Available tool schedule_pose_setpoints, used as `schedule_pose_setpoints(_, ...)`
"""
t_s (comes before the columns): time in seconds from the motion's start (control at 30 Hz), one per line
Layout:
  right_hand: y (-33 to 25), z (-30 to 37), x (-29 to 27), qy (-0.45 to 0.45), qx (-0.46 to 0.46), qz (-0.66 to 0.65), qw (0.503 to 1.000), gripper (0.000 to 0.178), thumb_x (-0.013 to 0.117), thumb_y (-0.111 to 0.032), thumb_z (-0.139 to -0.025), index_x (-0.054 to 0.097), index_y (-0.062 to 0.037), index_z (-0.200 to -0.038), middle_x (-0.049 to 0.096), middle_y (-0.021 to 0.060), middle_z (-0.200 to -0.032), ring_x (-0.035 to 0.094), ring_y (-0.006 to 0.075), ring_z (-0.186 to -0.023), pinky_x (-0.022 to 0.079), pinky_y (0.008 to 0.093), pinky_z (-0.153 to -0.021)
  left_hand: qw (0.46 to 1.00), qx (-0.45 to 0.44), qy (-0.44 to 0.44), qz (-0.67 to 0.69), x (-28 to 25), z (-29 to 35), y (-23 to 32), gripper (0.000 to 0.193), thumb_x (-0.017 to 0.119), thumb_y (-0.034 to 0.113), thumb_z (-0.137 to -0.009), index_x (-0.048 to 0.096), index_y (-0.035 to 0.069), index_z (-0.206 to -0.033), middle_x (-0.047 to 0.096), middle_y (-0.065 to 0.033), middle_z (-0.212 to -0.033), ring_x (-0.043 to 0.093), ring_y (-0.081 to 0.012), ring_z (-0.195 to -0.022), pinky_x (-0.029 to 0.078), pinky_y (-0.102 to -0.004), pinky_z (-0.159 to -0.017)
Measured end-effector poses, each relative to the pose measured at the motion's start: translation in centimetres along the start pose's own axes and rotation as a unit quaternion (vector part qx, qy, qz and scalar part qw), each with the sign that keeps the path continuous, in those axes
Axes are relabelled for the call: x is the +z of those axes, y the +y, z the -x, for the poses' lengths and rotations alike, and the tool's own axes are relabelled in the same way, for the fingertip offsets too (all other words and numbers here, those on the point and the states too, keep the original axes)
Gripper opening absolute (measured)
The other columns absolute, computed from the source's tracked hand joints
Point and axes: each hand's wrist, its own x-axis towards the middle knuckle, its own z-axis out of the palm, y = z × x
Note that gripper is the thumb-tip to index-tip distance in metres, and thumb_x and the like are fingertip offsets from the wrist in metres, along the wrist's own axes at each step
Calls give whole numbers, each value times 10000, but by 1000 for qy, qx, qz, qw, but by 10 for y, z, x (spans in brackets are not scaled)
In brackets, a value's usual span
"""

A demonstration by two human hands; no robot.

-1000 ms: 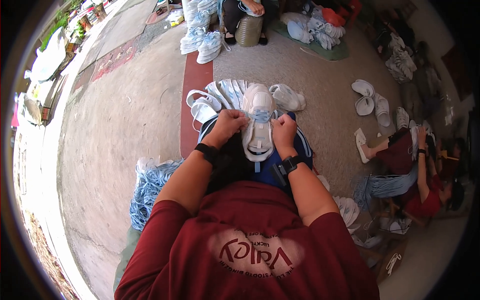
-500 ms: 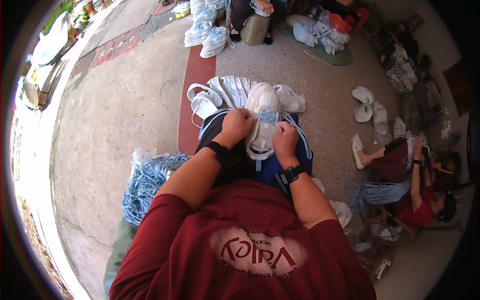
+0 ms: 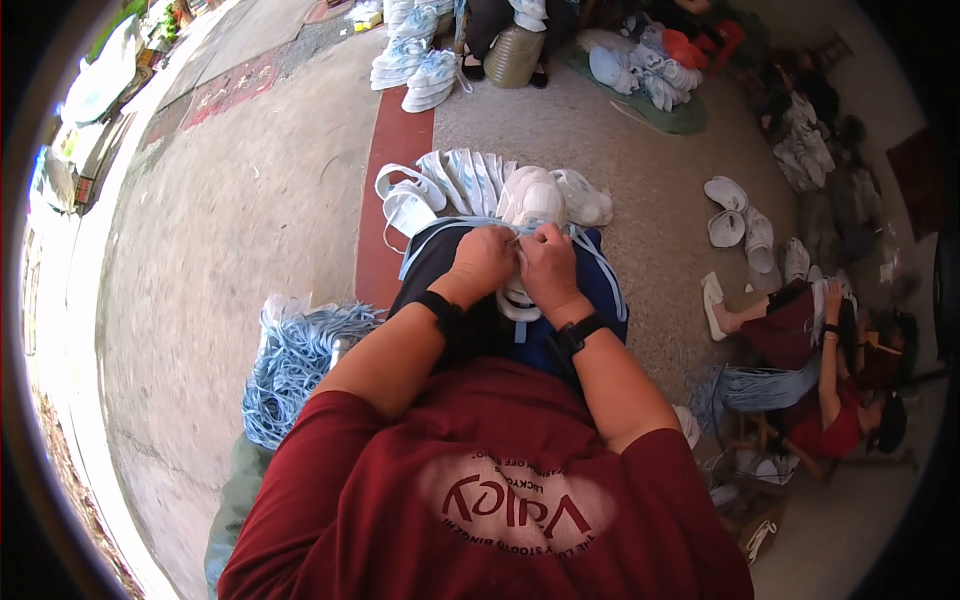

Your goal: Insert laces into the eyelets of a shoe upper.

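Note:
A white sneaker sits on my lap, toe pointing away from me, with its heel loop towards me. Light blue shoelace trails off its left side, and another shoelace length hangs over my right thigh. My left hand is closed, its fingertips pinching at the lacing. Right beside it, my right hand is also closed in a pinch on the lace. The two hands almost touch and cover most of the shoe's tongue and eyelets.
A row of white shoes lies just beyond my knees. Bundled blue laces are heaped at my left. Loose shoes lie on the floor to the right. A co-worker in red sits at the right; another person sits beyond, near stacked shoes.
My hands have come together over the shoe's lacing; the right moved left and slightly up. The shoe's middle, visible before, is now covered. The far person's hand has left view.

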Motion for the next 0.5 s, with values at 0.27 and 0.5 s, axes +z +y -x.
schedule_pose_setpoints(0.27,-12,3,-19,-43,-65,17,997,39,528,-49,-717,556,-34,-695,516,150,-781,523,323,-712,428,401,-638,990,-90,4,107,-8,5,-2,158,596,141,-723,660,47,-834,643,-152,-792,622,-337,-758,497,-401,-709)
schedule_pose_setpoints(0.5,21,39,-54,-25,65,-111,991,50,581,-50,-726,553,-13,-708,510,138,-718,537,320,-707,437,407,-625,960,277,-19,32,-18,8,26,162,672,123,-701,663,81,-857,645,-49,-905,612,-238,-786,500,-313,-691)
